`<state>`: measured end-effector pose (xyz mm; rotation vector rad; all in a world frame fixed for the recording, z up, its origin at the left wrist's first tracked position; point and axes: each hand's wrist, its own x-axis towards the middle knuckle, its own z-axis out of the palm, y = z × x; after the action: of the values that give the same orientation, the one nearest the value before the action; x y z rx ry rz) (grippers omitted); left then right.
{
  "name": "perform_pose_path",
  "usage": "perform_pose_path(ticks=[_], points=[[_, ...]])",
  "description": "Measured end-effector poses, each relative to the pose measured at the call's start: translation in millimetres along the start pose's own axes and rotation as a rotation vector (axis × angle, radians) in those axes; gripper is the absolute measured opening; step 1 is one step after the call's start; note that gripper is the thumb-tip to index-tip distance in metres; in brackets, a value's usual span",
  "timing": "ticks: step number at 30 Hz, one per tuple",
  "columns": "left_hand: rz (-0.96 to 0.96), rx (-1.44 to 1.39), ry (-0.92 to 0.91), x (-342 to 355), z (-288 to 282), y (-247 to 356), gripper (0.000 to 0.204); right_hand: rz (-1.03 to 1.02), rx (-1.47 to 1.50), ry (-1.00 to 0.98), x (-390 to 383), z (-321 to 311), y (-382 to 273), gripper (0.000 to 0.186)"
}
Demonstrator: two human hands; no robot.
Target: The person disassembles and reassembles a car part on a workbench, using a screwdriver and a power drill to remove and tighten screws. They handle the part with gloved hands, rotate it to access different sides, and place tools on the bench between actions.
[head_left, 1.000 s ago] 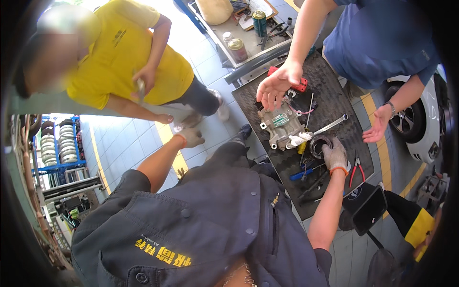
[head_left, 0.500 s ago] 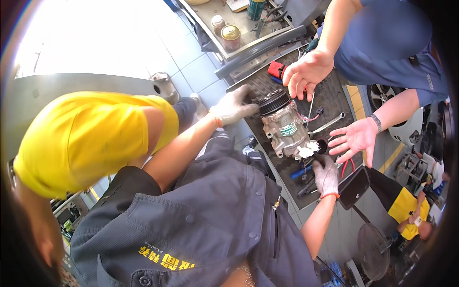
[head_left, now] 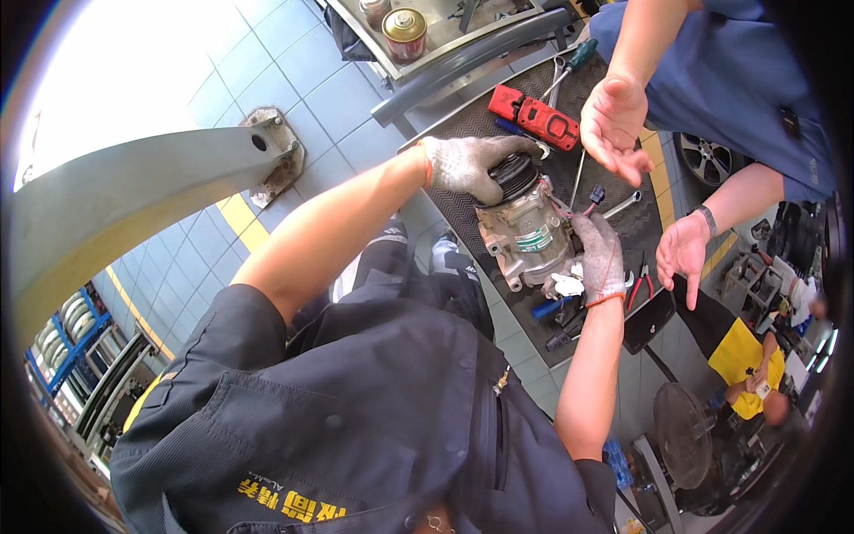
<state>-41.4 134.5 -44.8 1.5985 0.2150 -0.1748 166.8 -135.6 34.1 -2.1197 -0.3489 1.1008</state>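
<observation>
An air-conditioning compressor (head_left: pixel 525 238) with a black grooved pulley (head_left: pixel 516 181) lies on a dark ribbed mat (head_left: pixel 471 133). My gloved left hand (head_left: pixel 464 166) is closed over the pulley, thumb on the near side and fingers over the far side. My gloved right hand (head_left: pixel 599 254) grips the compressor's right side, beside a small dark wire connector (head_left: pixel 597 193). Its fingertips are partly hidden against the housing. White crumpled material (head_left: pixel 566 283) shows at the lower end, below my right hand.
A co-worker's open hands (head_left: pixel 616 129) reach in from the right. On the mat lie a red tool case (head_left: pixel 534 116), a green-handled screwdriver (head_left: pixel 583 55), a wrench (head_left: pixel 621 205) and red pliers (head_left: pixel 640 287). A metal cart with cans (head_left: pixel 405 36) stands beyond; a grey lift arm (head_left: pixel 142 178) extends at left.
My left hand has moved onto the pulley. My right hand has shifted up from the lower end to the compressor's side. The yellow-shirted person at left has mostly left view.
</observation>
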Motion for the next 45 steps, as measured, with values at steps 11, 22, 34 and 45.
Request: perform_pose_path(ticks=[11,22,34,45], points=[[0.109,0.254,-0.133,7,-24,1,0.121,0.087,0.164,-0.013,-17,-6,0,0.043],[-0.057,0.132,-0.208,32,-34,-4,0.106,0.275,0.687,-0.042,-52,-25,47,0.044],[-0.101,0.289,-0.22,33,-40,4,0.115,0.246,0.854,0.039,-87,-1,92,0.033],[0.285,0.313,-0.203,15,-43,-16,0.12,0.467,0.362,-0.124,-98,30,204,0.042]])
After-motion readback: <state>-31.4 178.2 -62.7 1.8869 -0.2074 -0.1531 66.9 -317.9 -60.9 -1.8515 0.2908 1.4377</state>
